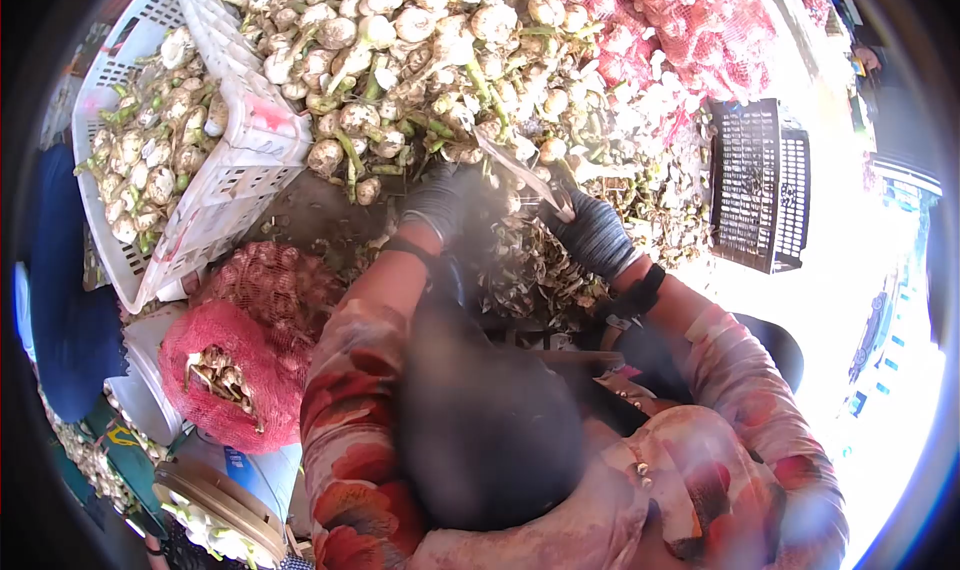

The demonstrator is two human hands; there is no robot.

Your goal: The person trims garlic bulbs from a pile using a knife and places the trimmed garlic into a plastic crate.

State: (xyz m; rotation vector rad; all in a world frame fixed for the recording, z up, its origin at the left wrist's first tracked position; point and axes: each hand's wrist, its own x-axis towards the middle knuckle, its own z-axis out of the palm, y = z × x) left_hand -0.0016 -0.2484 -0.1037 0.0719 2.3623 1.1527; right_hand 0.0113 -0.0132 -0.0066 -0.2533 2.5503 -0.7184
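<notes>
A large heap of garlic bulbs [415, 30] with cut green and dry stalks lies in front of me. My left hand [440, 202], in a grey knit glove, is at the heap's near edge; its fingers are curled, and what they hold is hidden. My right hand [592, 232], in a matching glove, is closed round the near end of a long, flat, pale piece [525, 175]. That piece slants up and left towards the bulbs; I cannot tell whether it is a blade or a dry stalk. Loose skins and trimmings [530, 270] lie below and between both hands.
A white plastic crate [250, 135] with garlic stands tilted at the left. Below it sits a red mesh sack [235, 425] of trimmings. More red mesh sacks [700, 25] lie at the back right, near black crates [745, 185]. A person's dark sleeve or leg [65, 280] is far left.
</notes>
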